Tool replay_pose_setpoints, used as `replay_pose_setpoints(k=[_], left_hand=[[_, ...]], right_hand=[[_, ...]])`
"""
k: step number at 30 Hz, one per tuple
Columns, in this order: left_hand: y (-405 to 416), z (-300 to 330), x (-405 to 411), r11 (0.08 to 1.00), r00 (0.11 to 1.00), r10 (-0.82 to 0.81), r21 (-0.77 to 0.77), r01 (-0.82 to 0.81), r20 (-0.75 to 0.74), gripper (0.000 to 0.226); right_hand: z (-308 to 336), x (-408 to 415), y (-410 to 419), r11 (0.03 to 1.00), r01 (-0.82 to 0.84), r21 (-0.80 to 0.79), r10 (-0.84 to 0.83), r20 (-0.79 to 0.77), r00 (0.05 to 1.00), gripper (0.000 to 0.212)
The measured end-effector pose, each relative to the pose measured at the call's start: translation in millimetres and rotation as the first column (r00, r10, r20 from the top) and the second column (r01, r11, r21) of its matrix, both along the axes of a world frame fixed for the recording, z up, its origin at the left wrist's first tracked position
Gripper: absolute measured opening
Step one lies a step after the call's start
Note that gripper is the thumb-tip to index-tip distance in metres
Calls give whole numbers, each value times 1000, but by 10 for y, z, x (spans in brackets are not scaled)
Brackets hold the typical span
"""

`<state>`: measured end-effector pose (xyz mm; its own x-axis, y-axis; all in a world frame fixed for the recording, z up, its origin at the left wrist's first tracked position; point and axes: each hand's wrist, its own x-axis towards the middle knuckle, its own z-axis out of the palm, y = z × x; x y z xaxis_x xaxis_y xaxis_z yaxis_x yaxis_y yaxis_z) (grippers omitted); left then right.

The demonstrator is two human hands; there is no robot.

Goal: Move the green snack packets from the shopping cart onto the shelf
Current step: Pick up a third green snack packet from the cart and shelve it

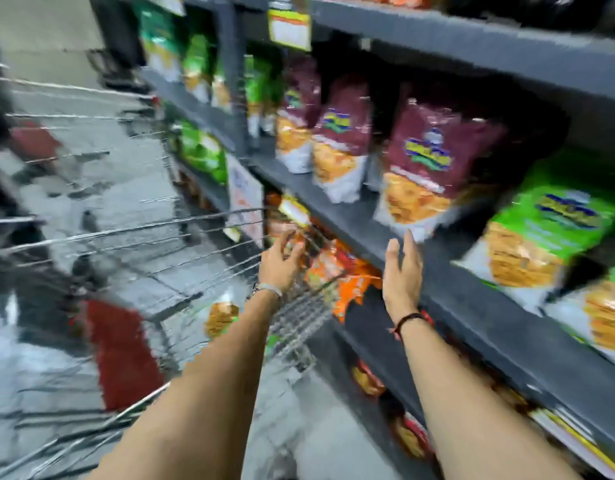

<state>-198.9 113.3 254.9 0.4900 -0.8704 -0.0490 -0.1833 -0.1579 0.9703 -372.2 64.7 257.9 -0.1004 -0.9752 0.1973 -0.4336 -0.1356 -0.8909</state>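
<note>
The view is blurred. A wire shopping cart (181, 233) stands at the left beside the dark shelf (472, 306). Inside the cart, near its right wall, lies a green snack packet (221, 318) with an orange picture. My left hand (282, 261) reaches over the cart's right corner, fingers spread, holding nothing. My right hand (401, 271) is flat and open in front of the shelf edge, empty. On the shelf at the right stand green snack packets (548, 230), with maroon packets (434, 168) left of them.
More green packets (202, 150) stand on shelves farther left. Orange packets (337, 268) fill the shelf below, just behind my hands. Price tags (289, 29) hang from the shelf edges. Grey tiled floor (119, 188) shows through the cart, with a red patch (122, 355).
</note>
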Motion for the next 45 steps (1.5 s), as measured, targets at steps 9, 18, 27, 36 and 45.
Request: replay_pose_setpoints(k=[9, 18, 27, 36, 45], left_hand=[[91, -1174, 1766, 918, 935, 341, 249, -308, -97, 55], [-137, -2533, 2453, 852, 974, 226, 489, -186, -24, 54], [-662, -3394, 2484, 601, 674, -673, 756, 259, 304, 72], [-626, -3584, 2446, 553, 571, -744, 799, 234, 347, 51], [-466, -3569, 2499, 281, 795, -571, 959, -47, 206, 65]], right_hand=[[-961, 2189, -480, 821, -439, 365, 488, -50, 871, 46], [-2455, 3020, -599, 625, -240, 742, 559, -212, 802, 45], [-3799, 2647, -502, 287, 139, 948, 707, -307, 637, 86], [-3520, 2746, -949, 590, 97, 801, 655, -546, 523, 27], [-3325, 2986, -977, 800, 146, 582, 288, -586, 758, 70]])
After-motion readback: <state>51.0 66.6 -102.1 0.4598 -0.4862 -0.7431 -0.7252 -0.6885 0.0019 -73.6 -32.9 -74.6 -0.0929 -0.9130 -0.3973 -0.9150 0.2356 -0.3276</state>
